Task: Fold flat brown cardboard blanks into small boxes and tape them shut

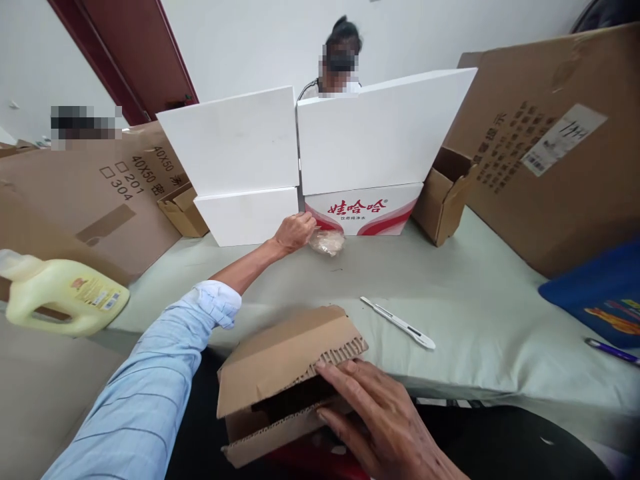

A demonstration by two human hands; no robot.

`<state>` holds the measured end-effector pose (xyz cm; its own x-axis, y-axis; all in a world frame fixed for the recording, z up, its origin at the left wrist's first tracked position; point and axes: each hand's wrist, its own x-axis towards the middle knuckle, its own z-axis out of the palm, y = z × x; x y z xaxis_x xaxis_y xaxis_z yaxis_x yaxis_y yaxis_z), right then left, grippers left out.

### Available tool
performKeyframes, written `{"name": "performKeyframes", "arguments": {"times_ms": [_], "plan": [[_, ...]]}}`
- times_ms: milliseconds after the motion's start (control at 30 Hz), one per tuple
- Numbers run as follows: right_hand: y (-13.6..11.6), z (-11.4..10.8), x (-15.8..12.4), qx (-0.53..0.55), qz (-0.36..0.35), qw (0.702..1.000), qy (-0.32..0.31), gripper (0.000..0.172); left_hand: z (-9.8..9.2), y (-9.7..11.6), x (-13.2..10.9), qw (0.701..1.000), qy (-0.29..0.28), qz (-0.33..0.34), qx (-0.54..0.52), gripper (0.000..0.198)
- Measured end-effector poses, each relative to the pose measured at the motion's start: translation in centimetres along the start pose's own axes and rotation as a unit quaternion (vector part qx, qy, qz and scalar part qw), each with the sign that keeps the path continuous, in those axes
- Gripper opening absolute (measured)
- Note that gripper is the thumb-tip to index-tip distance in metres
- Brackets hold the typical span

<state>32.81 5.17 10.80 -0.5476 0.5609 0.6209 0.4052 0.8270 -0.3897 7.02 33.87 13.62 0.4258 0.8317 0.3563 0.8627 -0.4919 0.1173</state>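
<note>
My left hand (296, 231) reaches to the far part of the table, its fingers pinched at the near edge of a small clear plastic bag (328, 243). What the bag contains is hard to make out. Close to me, a small brown cardboard box (290, 357) tilts at the table's front edge, its opening towards me. My right hand (383, 420) grips its right side, fingers over the torn corrugated edge and thumb lower down. A white craft knife (399, 323) lies on the table to the right of the box, touched by neither hand.
White boxes (245, 143) form a wall at the back, one with red print (363, 210). Large cartons (545, 147) flank both sides, with smaller open boxes (443, 200) beside them. A yellow jug (65, 297), blue container (600, 293) and pen (613, 351) are nearer. A person (343, 47) is behind the wall.
</note>
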Motion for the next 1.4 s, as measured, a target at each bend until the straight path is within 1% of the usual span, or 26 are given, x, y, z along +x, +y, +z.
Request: {"name": "performKeyframes", "arguments": {"times_ms": [67,133,233,333,400,500,567,633,700,767,833,867,933,1000,1033,1067,1100,1167,1233,1300,1400], "plan": [[0.1,-0.4,-0.1,0.012,0.013,1.0,-0.001,0.052,1.4,0.1,1.9,0.999,-0.022,0.028,0.033,0.024],[0.2,-0.6,0.1,0.022,0.021,1.0,-0.007,0.06,3.0,0.3,3.4,0.996,-0.043,0.048,0.06,0.026],[0.7,-0.6,0.2,0.032,0.013,0.999,-0.019,0.066,5.4,0.5,4.3,0.992,-0.072,0.062,0.088,0.032],[1.2,-0.5,0.1,0.033,0.002,0.999,-0.026,0.067,7.3,0.6,4.0,0.988,-0.096,0.066,0.104,0.034],[1.2,-0.5,0.0,0.034,0.0,0.999,-0.027,0.068,8.0,0.8,3.3,0.986,-0.107,0.069,0.109,0.032],[1.0,-0.6,-0.3,0.033,0.011,0.999,-0.018,0.071,8.1,1.3,2.1,0.984,-0.117,0.08,0.107,0.026],[0.9,-0.5,-0.4,0.024,0.022,0.999,-0.011,0.067,7.5,1.6,1.4,0.983,-0.125,0.086,0.101,0.025],[0.9,-0.3,-0.5,0.013,0.024,1.0,-0.007,0.059,6.5,1.9,0.9,0.984,-0.134,0.082,0.089,0.027],[1.2,0.0,-0.3,0.014,0.018,1.0,-0.005,0.054,4.8,2.0,0.4,0.985,-0.139,0.071,0.076,0.03],[1.6,0.2,0.2,0.032,0.013,0.999,0.003,0.052,2.4,1.8,-0.5,0.989,-0.128,0.061,0.049,0.035],[1.9,0.2,1.1,0.058,0.017,0.998,0.004,0.051,-1.0,1.9,-2.4,0.994,-0.086,0.062,-0.014,0.039],[2.0,0.2,1.5,0.07,0.023,0.997,0.002,0.049,-3.0,2.1,-3.8,0.995,-0.051,0.063,-0.061,0.039],[2.0,0.1,2.6,0.088,0.042,0.995,-0.004,0.043,-7.4,3.3,-7.7,0.989,0.0,0.052,-0.14,0.034],[1.9,0.0,3.6,0.102,0.065,0.993,-0.008,0.038,-11.7,5.1,-12.5,0.978,0.018,0.022,-0.208,0.024],[1.8,0.0,4.0,0.107,0.076,0.991,-0.007,0.036,-13.5,6.1,-15.1,0.972,0.025,0.014,-0.232,0.019],[1.7,0.0,4.5,0.11,0.085,0.99,-0.006,0.035,-14.9,7.1,-17.6,0.969,0.027,0.008,-0.245,0.017],[1.6,0.0,4.9,0.112,0.094,0.989,-0.004,0.034,-16.0,8.0,-19.9,0.967,0.015,0.0,-0.255,0.017],[1.4,0.2,5.7,0.111,0.109,0.988,0.001,0.035,-17.1,9.2,-23.7,0.963,-0.023,-0.023,-0.266,0.019],[1.3,0.4,6.5,0.109,0.121,0.987,0.003,0.036,-16.9,9.7,-26.1,0.964,-0.052,-0.044,-0.259,0.023],[1.2,0.6,7.1,0.102,0.13,0.986,0.002,0.035,-16.1,9.5,-27.3,0.967,-0.056,-0.049,-0.244,0.028],[1.0,0.6,7.8,0.083,0.135,0.987,0.004,0.037,-15.0,8.3,-27.7,0.967,-0.041,-0.037,-0.249,0.035]]}}
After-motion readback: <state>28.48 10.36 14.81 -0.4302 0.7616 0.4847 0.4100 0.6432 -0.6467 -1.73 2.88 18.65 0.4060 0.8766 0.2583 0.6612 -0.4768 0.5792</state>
